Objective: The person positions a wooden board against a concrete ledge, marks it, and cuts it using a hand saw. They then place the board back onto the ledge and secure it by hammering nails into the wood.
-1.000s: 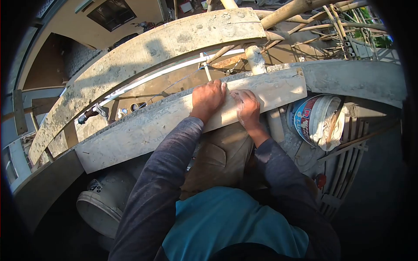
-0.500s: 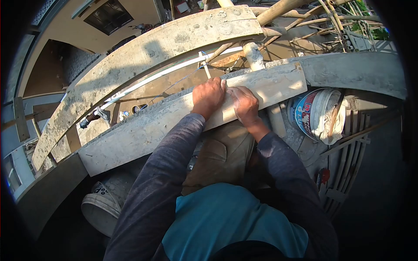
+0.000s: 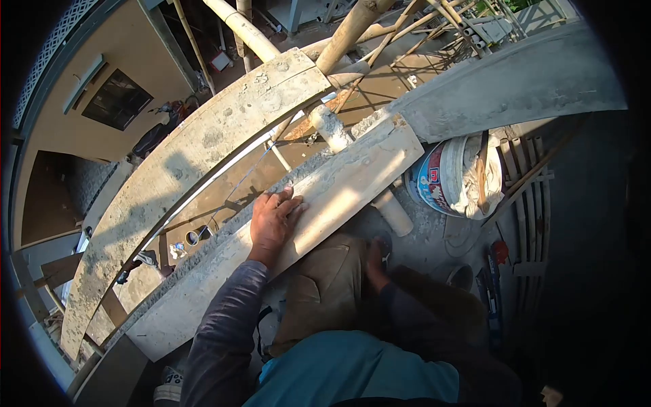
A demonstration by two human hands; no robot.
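One hand does the work I can see: the left hand (image 3: pixel 273 218) lies palm down on the pale, cement-smeared board (image 3: pixel 352 183), fingers spread and reaching toward its far edge, gripping nothing. Its dark-sleeved arm runs straight back to the shoulder. The board sits slantwise along the ledge, its far end butting the grey concrete kerb (image 3: pixel 515 81). The right hand (image 3: pixel 374 261) hangs low in shadow beside the bent knee, off the board; I cannot tell whether it is closed or slack. Just right of the board's far end, a bucket (image 3: pixel 434 182) stands with a blue and red label, its lettering too small to read, and a wooden stick (image 3: pixel 480 178) across its white liner.
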